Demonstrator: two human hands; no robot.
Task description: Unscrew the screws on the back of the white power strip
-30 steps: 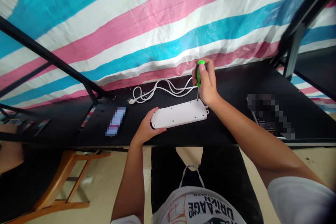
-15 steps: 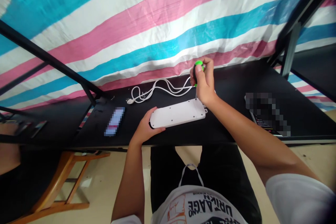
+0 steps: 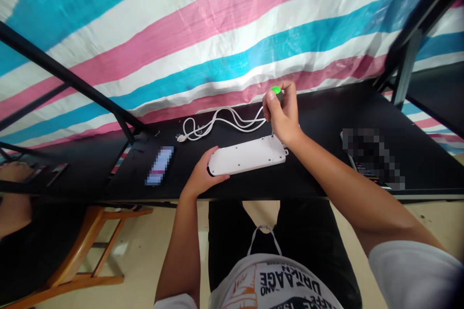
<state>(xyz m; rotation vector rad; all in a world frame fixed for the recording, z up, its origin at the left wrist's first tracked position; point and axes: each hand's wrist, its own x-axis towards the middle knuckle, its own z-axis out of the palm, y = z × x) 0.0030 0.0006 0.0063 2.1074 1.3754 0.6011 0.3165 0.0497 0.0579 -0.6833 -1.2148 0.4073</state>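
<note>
A white power strip (image 3: pixel 250 155) lies on the black table with its back and several screw holes facing up. My left hand (image 3: pixel 203 174) grips its left end, thumb along the near edge and fingers on the far side. My right hand (image 3: pixel 284 113) is closed around the handle of a green and black screwdriver (image 3: pixel 276 90). The screwdriver stands nearly upright, its shaft reaching down to the far right corner of the strip. My fist hides most of the handle. A white power cord (image 3: pixel 221 118) with its plug lies looped behind the strip.
A phone (image 3: pixel 159 165) with a blurred screen lies on the left of the table (image 3: pixel 315 174). A blurred dark item (image 3: pixel 373 159) lies to the right. Black metal frame bars (image 3: pixel 65 75) and a striped sheet (image 3: pixel 217 38) stand behind. Another person's arm (image 3: pixel 14 203) shows at far left near a wooden chair (image 3: pixel 78 246).
My right hand has turned slightly around the screwdriver, and less of the green handle shows. The left hand keeps its hold on the strip. The view has shifted a little.
</note>
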